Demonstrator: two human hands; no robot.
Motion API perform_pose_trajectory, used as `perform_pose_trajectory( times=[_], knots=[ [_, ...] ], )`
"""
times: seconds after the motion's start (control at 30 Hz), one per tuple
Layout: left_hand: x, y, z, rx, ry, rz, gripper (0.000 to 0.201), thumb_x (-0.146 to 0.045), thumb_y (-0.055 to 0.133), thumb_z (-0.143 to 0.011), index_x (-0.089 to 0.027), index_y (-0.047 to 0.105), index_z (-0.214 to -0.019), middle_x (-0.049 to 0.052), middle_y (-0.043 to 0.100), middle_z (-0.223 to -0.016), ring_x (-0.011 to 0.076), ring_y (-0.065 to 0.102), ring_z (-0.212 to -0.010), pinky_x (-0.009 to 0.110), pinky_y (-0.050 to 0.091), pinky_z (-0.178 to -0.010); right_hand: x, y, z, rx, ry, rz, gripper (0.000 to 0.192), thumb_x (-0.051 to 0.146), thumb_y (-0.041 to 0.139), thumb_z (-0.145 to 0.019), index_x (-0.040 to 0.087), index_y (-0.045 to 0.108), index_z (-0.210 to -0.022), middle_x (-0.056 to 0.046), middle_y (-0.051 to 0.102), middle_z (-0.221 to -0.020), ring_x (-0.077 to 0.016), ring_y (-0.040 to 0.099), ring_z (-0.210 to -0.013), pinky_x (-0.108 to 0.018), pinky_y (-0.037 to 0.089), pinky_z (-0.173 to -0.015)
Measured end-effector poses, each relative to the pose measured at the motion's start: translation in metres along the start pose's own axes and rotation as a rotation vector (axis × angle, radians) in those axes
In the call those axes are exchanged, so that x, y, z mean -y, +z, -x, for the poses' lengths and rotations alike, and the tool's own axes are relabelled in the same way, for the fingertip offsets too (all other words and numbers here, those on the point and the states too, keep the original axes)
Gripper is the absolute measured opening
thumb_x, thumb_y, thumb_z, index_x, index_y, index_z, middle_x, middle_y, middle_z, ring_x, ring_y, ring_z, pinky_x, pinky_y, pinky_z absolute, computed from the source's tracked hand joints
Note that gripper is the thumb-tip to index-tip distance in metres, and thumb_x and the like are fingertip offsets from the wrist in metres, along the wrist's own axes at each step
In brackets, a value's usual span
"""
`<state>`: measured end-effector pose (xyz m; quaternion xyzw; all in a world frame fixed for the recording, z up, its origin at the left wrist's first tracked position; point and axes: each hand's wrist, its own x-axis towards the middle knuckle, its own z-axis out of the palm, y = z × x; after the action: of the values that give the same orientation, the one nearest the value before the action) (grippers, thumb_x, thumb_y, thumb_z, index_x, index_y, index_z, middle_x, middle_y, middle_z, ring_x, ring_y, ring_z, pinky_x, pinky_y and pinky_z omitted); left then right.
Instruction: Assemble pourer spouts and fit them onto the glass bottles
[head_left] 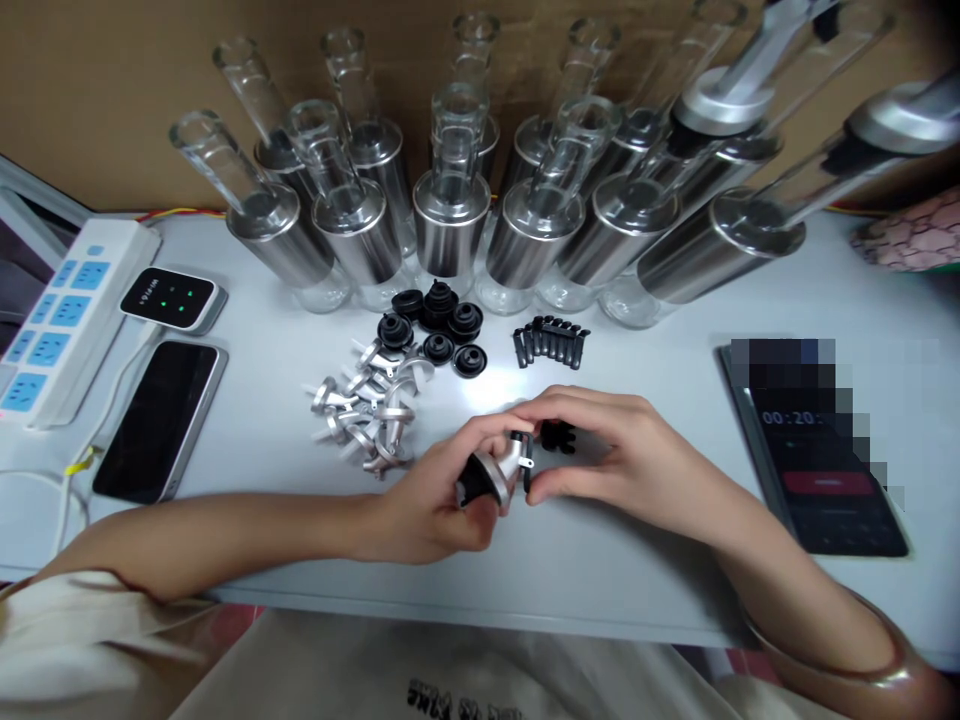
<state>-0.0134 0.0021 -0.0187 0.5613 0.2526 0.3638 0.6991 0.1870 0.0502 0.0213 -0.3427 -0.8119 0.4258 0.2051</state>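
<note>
In front of my body, my left hand point(435, 505) is wrapped around a bottle pourer point(510, 468), a silver spout with a black stopper at its lower left end. My right hand point(637, 450) meets it from the right, with thumb and fingers pinching a small black flap point(528, 472) at the spout's tip. Just behind the right fingers lie small black parts point(559, 437), partly hidden. Left of the hands is a pile of silver spouts point(394, 412). Black rubber stoppers point(439, 347) sit beyond it, and a row of black flaps point(551, 342) lies to their right.
Several glass bottles with steel sleeves point(451, 225) stand along the back; two at the right carry pourers point(724, 100). At left are a power strip point(75, 310), a Wi-Fi device point(174, 299) and a phone point(161, 420). Another phone point(817, 460) showing a timer lies right.
</note>
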Motion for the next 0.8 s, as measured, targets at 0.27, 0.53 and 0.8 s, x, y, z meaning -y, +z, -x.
perform_pose_trajectory(
  times=[0.27, 0.53, 0.8],
  knots=[
    [-0.004, 0.002, -0.001, -0.006, 0.003, 0.010, 0.048, -0.017, 0.056, -0.082, -0.020, 0.040, -0.127, 0.000, 0.047, -0.078, 0.0127, 0.047, -0.066, 0.025, 0.041, -0.059, 0.000, 0.002, -0.001, -0.052, -0.112, 0.068, 0.036, 0.050, 0.068, -0.081, 0.020, 0.068, -0.101, -0.003, 0.067, -0.075, -0.0174, 0.060, -0.070, -0.032, 0.043, -0.071],
    [-0.001, 0.001, 0.001, 0.031, 0.050, 0.010, 0.048, -0.018, 0.053, -0.085, -0.023, 0.037, -0.130, 0.001, 0.047, -0.083, 0.0128, 0.049, -0.069, 0.023, 0.042, -0.057, -0.001, 0.004, 0.000, -0.093, -0.163, 0.105, 0.036, 0.053, 0.064, -0.082, 0.019, 0.066, -0.095, -0.001, 0.065, -0.071, -0.0168, 0.059, -0.067, -0.033, 0.039, -0.070],
    [0.008, 0.002, 0.004, 0.103, 0.087, -0.039, 0.064, -0.011, 0.051, -0.085, -0.031, 0.023, -0.139, 0.002, 0.050, -0.088, 0.0146, 0.050, -0.073, 0.027, 0.046, -0.064, 0.004, 0.005, 0.001, -0.121, -0.141, 0.158, 0.031, 0.043, 0.070, -0.081, 0.017, 0.063, -0.096, -0.006, 0.070, -0.079, -0.0199, 0.063, -0.073, -0.034, 0.043, -0.071]
  ],
)
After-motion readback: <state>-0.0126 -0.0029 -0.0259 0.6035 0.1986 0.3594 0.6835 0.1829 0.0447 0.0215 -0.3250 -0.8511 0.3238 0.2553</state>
